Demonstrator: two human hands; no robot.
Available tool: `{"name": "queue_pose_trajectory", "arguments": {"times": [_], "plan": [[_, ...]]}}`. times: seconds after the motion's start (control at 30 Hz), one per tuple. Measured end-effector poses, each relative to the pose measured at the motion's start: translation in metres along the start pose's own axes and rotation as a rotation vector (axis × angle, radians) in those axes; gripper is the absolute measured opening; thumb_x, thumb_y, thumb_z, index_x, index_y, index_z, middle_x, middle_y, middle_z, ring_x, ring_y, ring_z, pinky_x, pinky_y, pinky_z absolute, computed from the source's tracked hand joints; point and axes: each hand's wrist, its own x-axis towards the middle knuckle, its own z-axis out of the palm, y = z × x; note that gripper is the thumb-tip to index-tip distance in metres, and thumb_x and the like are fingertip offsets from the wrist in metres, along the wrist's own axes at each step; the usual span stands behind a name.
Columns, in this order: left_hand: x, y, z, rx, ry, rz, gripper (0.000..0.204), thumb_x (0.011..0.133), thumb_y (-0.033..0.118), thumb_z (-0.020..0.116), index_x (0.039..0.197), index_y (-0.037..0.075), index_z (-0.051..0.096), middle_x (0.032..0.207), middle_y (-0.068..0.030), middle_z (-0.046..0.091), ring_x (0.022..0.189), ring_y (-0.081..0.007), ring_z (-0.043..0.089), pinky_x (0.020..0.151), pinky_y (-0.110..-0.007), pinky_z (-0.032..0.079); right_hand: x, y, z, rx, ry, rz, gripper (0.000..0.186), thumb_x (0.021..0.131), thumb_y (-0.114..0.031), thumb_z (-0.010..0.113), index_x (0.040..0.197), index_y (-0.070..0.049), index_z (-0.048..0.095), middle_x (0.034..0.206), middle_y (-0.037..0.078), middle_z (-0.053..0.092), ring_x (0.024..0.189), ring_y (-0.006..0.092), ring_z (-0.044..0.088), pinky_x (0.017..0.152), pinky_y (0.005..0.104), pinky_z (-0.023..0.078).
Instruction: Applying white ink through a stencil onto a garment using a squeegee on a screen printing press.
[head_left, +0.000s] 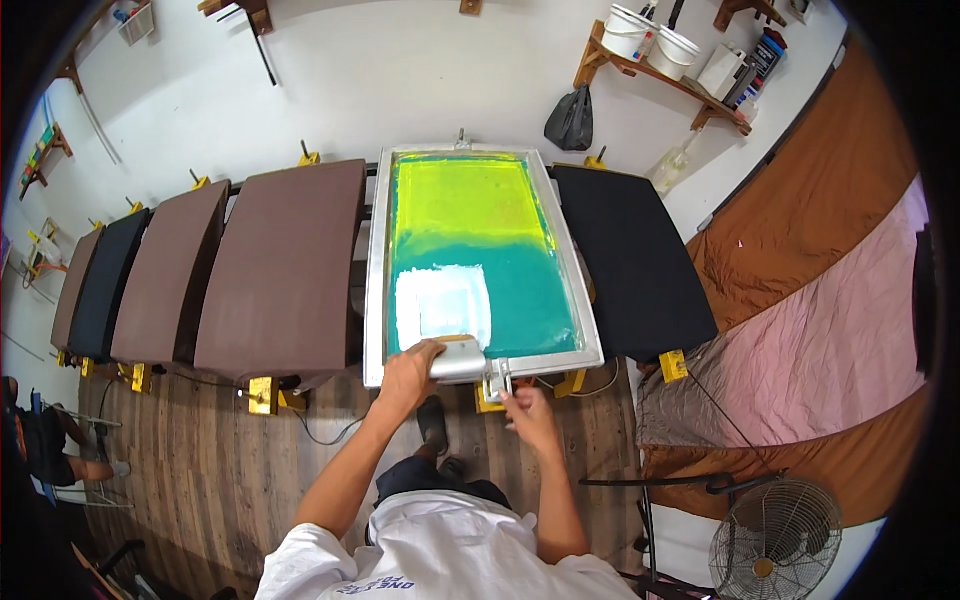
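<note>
A screen-printing frame (pixel 582 310) with silver metal edges lies in front of me over one of the boards. Its mesh is teal, with yellow-green ink across the far part and a white ink patch (pixel 410 300) at the near left. My left hand (pixel 408 382) is closed around one end of a silver squeegee (pixel 460 362), which rests at the frame's near edge beside the white ink. Just right of the squeegee, a metal clamp (pixel 498 380) sits on that same edge. My right hand (pixel 532 415) has its fingers curled at the clamp's lower end.
Left of the frame stand several cloth-covered boards, among them a brown one (pixel 285 265); a black board (pixel 630 260) is at the right. Yellow brackets (pixel 263 395) jut out below. A fan (pixel 778 545) stands at lower right. Cables cross the wooden floor (pixel 200 480). Another person (pixel 50 440) is far left.
</note>
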Motion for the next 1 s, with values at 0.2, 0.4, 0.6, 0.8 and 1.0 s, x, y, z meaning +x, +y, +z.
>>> {"name": "queue_pose_trajectory", "arguments": {"times": [0.2,0.4,0.6,0.8,1.0], "plan": [[-0.005,-0.007,0.008,0.051,0.043,0.046,0.06,0.064,0.009,0.084,0.12,0.008,0.063,0.124,-0.0089,0.065,0.104,-0.0301,0.066,0.086,-0.043,0.052,0.003,-0.004,0.014,0.433,-0.192,0.247,0.051,0.092,-0.048,0.067,0.107,0.0,0.056,0.093,0.01,0.063,0.078,0.0196,0.067,0.066,0.0328,0.059],[-0.007,-0.004,0.006,0.065,0.026,0.023,0.057,0.067,0.01,0.083,0.12,0.009,0.063,0.126,-0.0091,0.064,0.108,-0.0286,0.065,0.086,-0.043,0.051,0.01,-0.007,0.003,0.347,-0.282,0.3,0.042,0.091,-0.047,0.068,0.093,-0.007,0.055,0.076,0.002,0.055,0.068,0.0147,0.064,0.063,0.0298,0.055],[-0.008,-0.005,0.008,0.074,0.053,0.028,0.055,0.069,0.011,0.081,0.121,0.009,0.063,0.126,-0.0087,0.064,0.11,-0.0279,0.065,0.087,-0.044,0.051,0.008,-0.013,0.003,0.42,-0.279,0.328,0.035,0.092,-0.044,0.068,0.084,-0.014,0.052,0.07,-0.003,0.052,0.063,0.0116,0.061,0.058,0.0264,0.05],[-0.006,-0.003,0.003,0.068,0.016,0.019,0.058,0.067,0.007,0.081,0.121,0.009,0.062,0.127,-0.0089,0.064,0.11,-0.0285,0.065,0.088,-0.044,0.051,0.008,-0.017,0.002,0.459,-0.284,0.295,0.033,0.093,-0.038,0.067,0.078,-0.016,0.048,0.066,-0.004,0.05,0.058,0.0097,0.057,0.055,0.0249,0.046],[-0.004,0.001,-0.004,0.066,-0.007,0.008,0.06,0.066,0.007,0.082,0.122,0.009,0.062,0.128,-0.009,0.063,0.109,-0.0293,0.065,0.089,-0.044,0.051,0.011,-0.016,0.003,0.519,-0.309,0.255,0.032,0.094,-0.033,0.067,0.076,-0.016,0.046,0.062,-0.006,0.045,0.053,0.0078,0.05,0.049,0.0232,0.039]]}}
